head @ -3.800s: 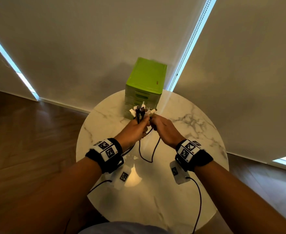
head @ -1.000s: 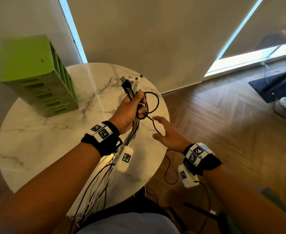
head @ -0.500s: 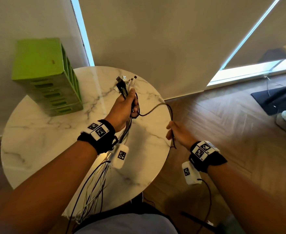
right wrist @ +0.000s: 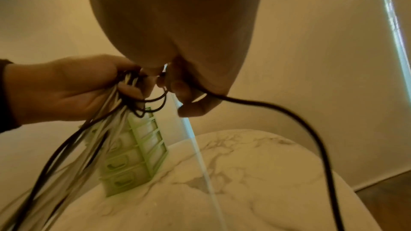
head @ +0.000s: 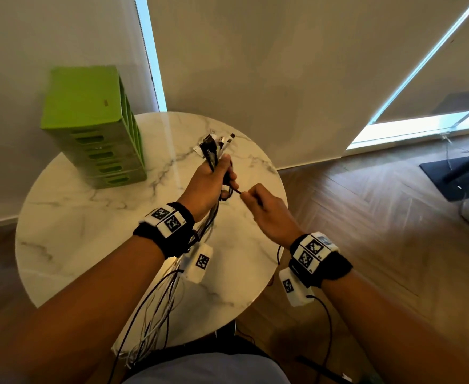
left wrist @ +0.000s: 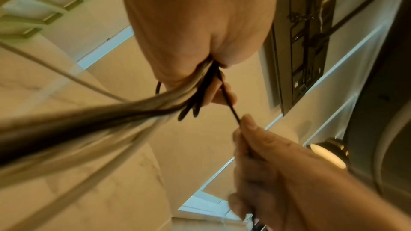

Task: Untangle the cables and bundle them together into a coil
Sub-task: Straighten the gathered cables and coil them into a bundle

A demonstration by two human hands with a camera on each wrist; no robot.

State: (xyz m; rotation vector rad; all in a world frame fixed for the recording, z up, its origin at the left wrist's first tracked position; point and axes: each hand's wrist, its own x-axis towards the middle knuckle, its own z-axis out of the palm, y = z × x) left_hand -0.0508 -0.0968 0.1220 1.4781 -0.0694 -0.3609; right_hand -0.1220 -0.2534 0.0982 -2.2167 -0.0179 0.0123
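Cables (head: 212,151) stood bunched in the left hand's (head: 207,187) clenched grip, plugs visible only overhead, while the right hand (head: 266,212) pinched one black cable (right wrist: 255,103).

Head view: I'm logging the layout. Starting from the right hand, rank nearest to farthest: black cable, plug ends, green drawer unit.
1. black cable: pinched in the right hand.
2. plug ends: up-left, above the left hand.
3. green drawer unit: far left on the table.

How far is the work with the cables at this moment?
Done: the left hand grips the cable bundle, plugs gathered at the top. In hand: the right hand pulls one black cable taut. Left: the strands hang loose off the marble table, uncoiled.
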